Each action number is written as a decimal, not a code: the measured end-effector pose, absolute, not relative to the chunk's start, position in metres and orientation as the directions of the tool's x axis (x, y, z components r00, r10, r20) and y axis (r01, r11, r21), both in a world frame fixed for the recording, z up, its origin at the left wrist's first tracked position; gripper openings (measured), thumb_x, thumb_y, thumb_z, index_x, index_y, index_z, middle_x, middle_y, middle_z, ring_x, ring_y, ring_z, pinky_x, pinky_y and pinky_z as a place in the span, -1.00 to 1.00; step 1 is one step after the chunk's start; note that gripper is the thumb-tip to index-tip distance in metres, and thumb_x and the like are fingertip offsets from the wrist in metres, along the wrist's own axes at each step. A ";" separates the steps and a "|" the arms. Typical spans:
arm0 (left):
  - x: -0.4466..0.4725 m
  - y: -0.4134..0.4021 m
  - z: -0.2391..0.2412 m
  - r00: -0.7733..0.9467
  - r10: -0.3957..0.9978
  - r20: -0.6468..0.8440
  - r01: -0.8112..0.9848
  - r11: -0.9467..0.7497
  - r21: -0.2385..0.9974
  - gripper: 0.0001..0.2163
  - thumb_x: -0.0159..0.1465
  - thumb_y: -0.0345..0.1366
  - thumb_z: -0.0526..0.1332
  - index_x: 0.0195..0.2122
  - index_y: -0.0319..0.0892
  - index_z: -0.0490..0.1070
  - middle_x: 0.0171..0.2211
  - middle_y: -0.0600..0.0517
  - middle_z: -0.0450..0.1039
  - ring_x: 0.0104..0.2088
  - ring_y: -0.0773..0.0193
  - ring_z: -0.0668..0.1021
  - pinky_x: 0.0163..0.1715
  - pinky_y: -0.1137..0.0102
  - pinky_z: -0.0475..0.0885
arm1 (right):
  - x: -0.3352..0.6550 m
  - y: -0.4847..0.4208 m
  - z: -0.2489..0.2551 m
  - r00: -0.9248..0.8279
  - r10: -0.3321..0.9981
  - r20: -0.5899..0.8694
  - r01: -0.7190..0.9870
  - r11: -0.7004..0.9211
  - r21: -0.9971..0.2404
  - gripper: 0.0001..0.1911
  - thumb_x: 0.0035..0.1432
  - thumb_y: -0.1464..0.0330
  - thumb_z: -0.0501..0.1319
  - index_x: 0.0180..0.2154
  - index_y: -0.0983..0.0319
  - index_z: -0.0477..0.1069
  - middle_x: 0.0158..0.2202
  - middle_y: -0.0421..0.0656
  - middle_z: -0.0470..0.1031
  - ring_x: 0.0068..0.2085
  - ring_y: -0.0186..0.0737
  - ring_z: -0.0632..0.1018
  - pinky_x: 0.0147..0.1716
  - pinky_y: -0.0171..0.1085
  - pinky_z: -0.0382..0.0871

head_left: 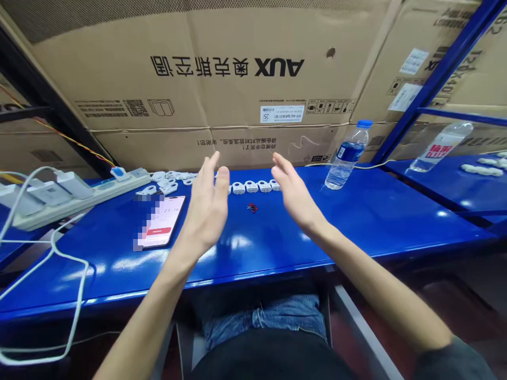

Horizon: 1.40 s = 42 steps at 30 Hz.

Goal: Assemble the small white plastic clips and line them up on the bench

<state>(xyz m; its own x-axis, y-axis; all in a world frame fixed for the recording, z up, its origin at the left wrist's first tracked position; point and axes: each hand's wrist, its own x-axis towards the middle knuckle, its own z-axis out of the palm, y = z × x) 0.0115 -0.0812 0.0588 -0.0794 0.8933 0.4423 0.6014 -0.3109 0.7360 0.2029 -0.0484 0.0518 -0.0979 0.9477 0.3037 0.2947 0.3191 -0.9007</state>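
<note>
My left hand (208,206) is raised over the blue table (253,253), fingers stretched out and holding nothing. Facing it across a gap, my right hand (295,195) is also held up with straight fingers and bare palm. On the table between them lies a small cluster of red and black pieces (252,208), too small to make out. Behind that cluster runs a row of small white plastic parts (251,187), each with a round opening; my hands cover its ends. More loose white parts (168,182) are heaped behind my left hand.
A phone (164,221) lies left of my left hand. Beyond it is a power strip (91,198) with chargers and white cables (81,285). A water bottle (348,155) stands at the right, another bottle (441,148) farther right. Cardboard (237,105) walls the back.
</note>
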 end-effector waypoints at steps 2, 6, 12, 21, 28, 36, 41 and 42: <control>0.006 -0.084 0.043 0.031 0.941 0.336 0.753 -0.243 0.611 -0.32 0.52 0.17 -0.17 0.54 -0.09 0.01 0.56 -0.10 -0.07 0.56 -0.03 -0.04 0.51 -0.12 -0.09 | 0.205 -0.053 0.043 -0.212 0.921 0.326 0.538 0.389 -0.748 -0.27 0.46 -0.04 -0.05 0.49 0.13 0.10 0.55 -0.11 0.05 0.56 -0.04 0.03 0.54 0.14 -0.16; -0.007 -0.096 0.000 0.157 0.978 0.138 0.935 -0.192 0.299 -0.30 0.51 0.16 -0.11 0.56 -0.10 -0.03 0.56 -0.12 -0.09 0.56 -0.12 -0.07 0.46 -0.27 -0.05 | 0.211 -0.067 0.011 -0.366 0.920 0.141 0.804 0.389 -0.449 -0.20 0.49 -0.10 -0.14 0.53 0.22 0.01 0.57 -0.02 -0.07 0.57 0.12 -0.07 0.50 0.34 -0.25; -0.012 -0.102 -0.025 0.196 0.979 0.050 0.976 -0.200 0.088 -0.34 0.51 0.13 -0.08 0.54 -0.06 0.04 0.56 -0.15 -0.09 0.55 -0.09 0.00 0.47 -0.23 -0.04 | 0.216 -0.075 -0.013 -0.383 0.924 -0.003 0.896 0.371 -0.242 -0.20 0.51 -0.08 -0.14 0.53 0.25 -0.02 0.58 -0.02 -0.13 0.58 0.14 -0.13 0.49 0.34 -0.25; -0.003 -0.078 0.009 0.326 0.936 0.134 0.942 -0.333 0.034 -0.51 0.46 -0.12 0.09 0.33 -0.27 0.37 0.29 -0.30 0.40 0.30 -0.21 0.42 0.22 -0.08 0.41 | 0.224 -0.059 -0.005 -0.402 0.912 0.083 0.878 0.410 -0.247 -0.33 0.50 0.04 -0.01 0.47 0.22 0.15 0.54 0.02 0.04 0.54 0.19 0.05 0.47 0.35 -0.10; -0.001 -0.016 0.022 0.711 0.676 0.192 0.667 -0.736 0.117 -0.71 0.34 -0.32 0.16 0.05 -0.17 0.50 0.05 -0.16 0.52 0.11 -0.04 0.50 0.10 0.12 0.46 | 0.293 0.044 0.026 -0.343 0.934 0.102 0.919 0.356 -0.171 -0.35 0.39 0.32 0.14 0.44 0.32 0.19 0.40 0.19 0.30 0.38 0.26 0.37 0.35 0.14 0.25; -0.008 -0.002 0.007 0.696 0.685 0.215 0.629 -0.726 0.276 -0.78 0.39 -0.29 0.12 -0.07 -0.10 0.56 -0.06 -0.06 0.57 -0.02 0.10 0.58 0.03 0.22 0.46 | 0.324 0.080 0.024 -0.408 0.906 -0.111 0.909 0.391 -0.147 -0.63 0.36 0.31 0.24 0.16 0.20 0.47 0.12 -0.01 0.61 0.09 -0.01 0.62 0.10 -0.15 0.46; -0.012 -0.006 0.002 0.662 0.700 0.267 0.621 -0.712 0.328 -0.75 0.46 -0.21 0.09 -0.10 -0.12 0.56 -0.06 -0.08 0.55 -0.04 0.12 0.57 0.02 0.24 0.46 | 0.324 0.075 0.024 -0.412 0.904 -0.114 0.907 0.395 -0.146 -0.62 0.29 0.29 0.31 0.11 0.21 0.46 0.06 -0.01 0.63 0.02 0.01 0.63 -0.01 -0.16 0.47; -0.011 -0.007 0.001 0.653 0.704 0.280 0.615 -0.708 0.347 -0.75 0.46 -0.20 0.09 -0.11 -0.13 0.56 -0.06 -0.08 0.55 -0.05 0.13 0.57 0.02 0.23 0.46 | 0.325 0.074 0.025 -0.414 0.903 -0.115 0.907 0.398 -0.142 -0.64 0.28 0.29 0.33 0.09 0.20 0.47 0.05 -0.01 0.63 0.01 0.01 0.64 -0.03 -0.17 0.47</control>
